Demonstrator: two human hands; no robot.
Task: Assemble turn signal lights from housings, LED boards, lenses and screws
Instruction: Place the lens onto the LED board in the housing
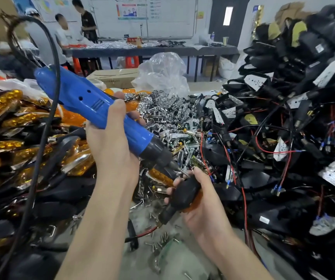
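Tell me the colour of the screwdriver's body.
The screwdriver body is blue, seen in the head view.

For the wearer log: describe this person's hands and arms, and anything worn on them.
Left hand and right hand are bare: no gloves, rings or watch show. The left forearm and right forearm are bare too, with no sleeve in view.

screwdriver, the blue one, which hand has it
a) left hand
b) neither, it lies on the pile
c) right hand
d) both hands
a: the left hand grips the screwdriver around its blue body, while the right hand holds the housing at the tool's tip.
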